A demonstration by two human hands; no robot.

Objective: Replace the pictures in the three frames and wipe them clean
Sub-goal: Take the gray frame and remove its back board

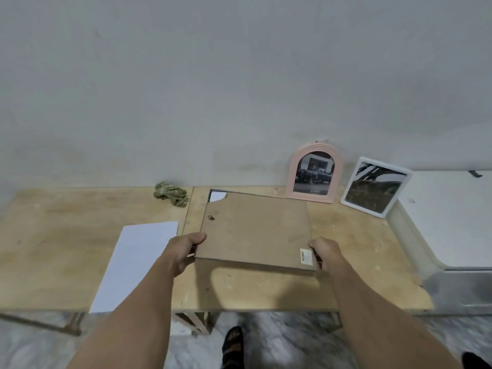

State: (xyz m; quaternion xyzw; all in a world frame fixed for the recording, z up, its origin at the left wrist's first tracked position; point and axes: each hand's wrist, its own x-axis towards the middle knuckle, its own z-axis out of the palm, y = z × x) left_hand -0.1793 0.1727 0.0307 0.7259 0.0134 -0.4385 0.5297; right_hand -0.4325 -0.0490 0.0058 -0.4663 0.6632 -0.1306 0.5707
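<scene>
L hand point(186, 249): grips frame's near-left edge.
R hand point(323, 251): grips near-right edge; two-hand hold keeps it level.
Frame point(255, 230): face down, backing up, mid bench point(53, 222), prob. for opening.
Paper point(135, 262): left, near.
Cloth point(171, 193): far, for wiping.
Other frames: pink point(314, 174), white point(375, 186), upright at far right.

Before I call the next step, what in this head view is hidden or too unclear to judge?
- Front of the large frame: turned face down, only its brown backing shows, so its picture and glass are unseen.
- Fingers of the left hand and right hand: curled under the frame edges.
- Label on the backing: too small to read.
- Pictures in the pink arched frame and white frame: blurred, detail unclear.
- White sheet: only a blank side shows.
</scene>
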